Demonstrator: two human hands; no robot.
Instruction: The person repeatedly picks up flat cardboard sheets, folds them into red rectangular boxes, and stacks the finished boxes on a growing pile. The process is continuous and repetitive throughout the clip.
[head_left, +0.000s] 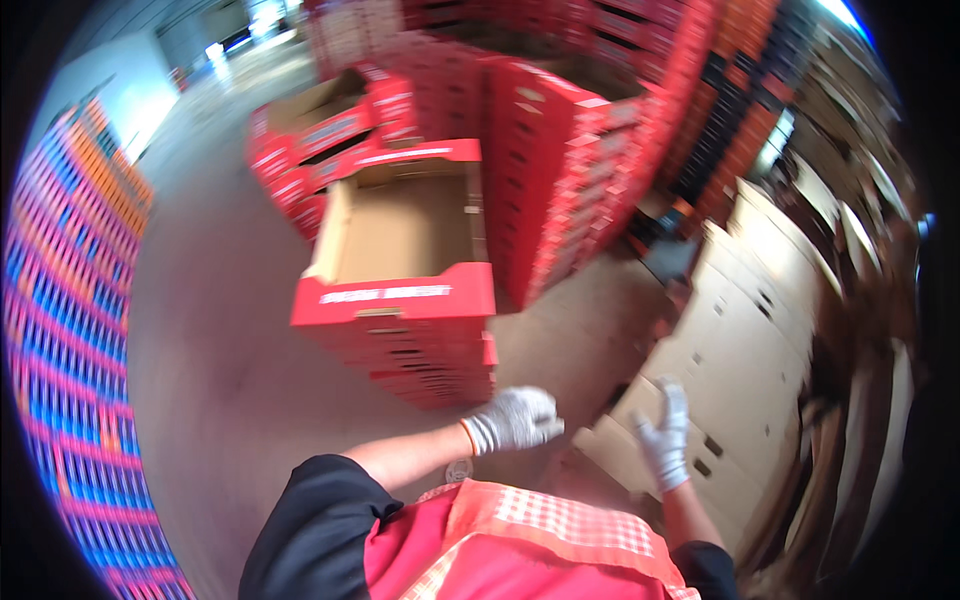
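My left hand (pixel 515 418), in a white knit glove, hangs with curled fingers in front of me, just below a stack of red cardboard trays (pixel 400 300); it holds nothing I can see. The top tray is open and shows its bare brown inside. My right hand (pixel 663 430), also gloved, rests flat with fingers spread on the near end of a pile of flat pale cardboard sheets (pixel 740 330) at my right.
More stacks of red trays (pixel 560 150) stand behind and to the right of the near stack. A wall of stacked colourful crates (pixel 70 330) runs along the left. Grey concrete floor (pixel 210 330) lies between. Brown cardboard leans at the far right.
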